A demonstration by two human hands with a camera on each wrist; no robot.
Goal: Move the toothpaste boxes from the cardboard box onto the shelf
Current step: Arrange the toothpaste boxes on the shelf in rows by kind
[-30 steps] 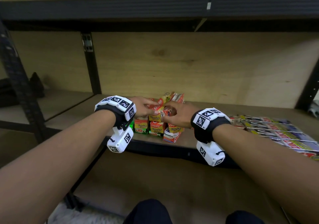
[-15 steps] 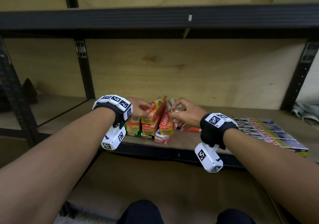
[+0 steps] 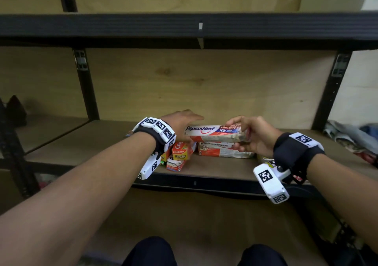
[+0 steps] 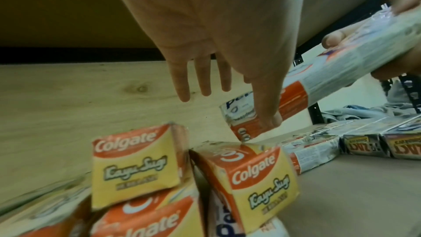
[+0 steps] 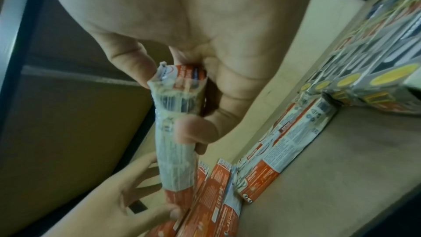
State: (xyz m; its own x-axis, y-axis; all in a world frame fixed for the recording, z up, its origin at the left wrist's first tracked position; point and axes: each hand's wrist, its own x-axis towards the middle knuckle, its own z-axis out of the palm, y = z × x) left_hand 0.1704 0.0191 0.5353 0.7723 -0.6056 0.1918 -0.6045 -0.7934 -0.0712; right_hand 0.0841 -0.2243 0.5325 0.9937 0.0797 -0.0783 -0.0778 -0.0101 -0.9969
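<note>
My right hand (image 3: 255, 135) grips the right end of a long white-and-red Pepsodent box (image 3: 212, 132), held level just above the shelf board (image 3: 214, 170). In the right wrist view my thumb and fingers (image 5: 193, 129) curl round the Pepsodent box (image 5: 175, 141). My left hand (image 3: 182, 122) has straight fingers; its thumb (image 4: 266, 107) touches the left end of the Pepsodent box (image 4: 341, 71). A second Pepsodent box (image 3: 223, 151) lies on the board below. Left of it is a stack of small Colgate boxes (image 3: 181, 153), also seen in the left wrist view (image 4: 134, 159). No cardboard box is in view.
A black upper shelf beam (image 3: 184, 26) runs across above the hands, with black uprights at left (image 3: 88, 85) and right (image 3: 331, 93). Zact boxes (image 4: 364, 143) lie in a row on the board's right part. Crumpled cloth (image 3: 351, 136) lies far right. A lower board (image 3: 184, 214) sits beneath.
Both hands were on the Colgate stack. Now my right hand has moved right and holds a long Pepsodent box lifted above the board. My left hand has straightened its fingers beside that box.
</note>
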